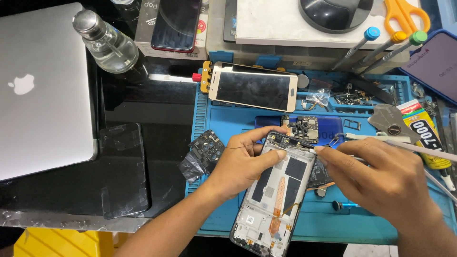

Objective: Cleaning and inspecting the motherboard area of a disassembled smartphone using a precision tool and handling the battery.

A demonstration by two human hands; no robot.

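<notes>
My left hand [243, 159] grips an opened phone frame [273, 200] by its upper left corner, thumb across the top of the frame. The frame lies tilted over the front of a blue work mat [223, 119], its insides up, with an orange flex cable down the middle. My right hand [381, 178] holds thin metal tweezers [423, 150] and its fingertips meet the frame's top right corner beside a thin black wire. A bare circuit board [303, 128] lies just beyond the frame on a blue phone back cover [328, 124].
A gold phone [253, 87] lies face up at the mat's rear. A closed silver laptop [43, 90] and a glass dispenser bottle [107, 43] stand at left. A black plastic part [205, 150], glue tube [426, 138], screwdrivers [381, 47], orange scissors [404, 14] and small screws surround the mat.
</notes>
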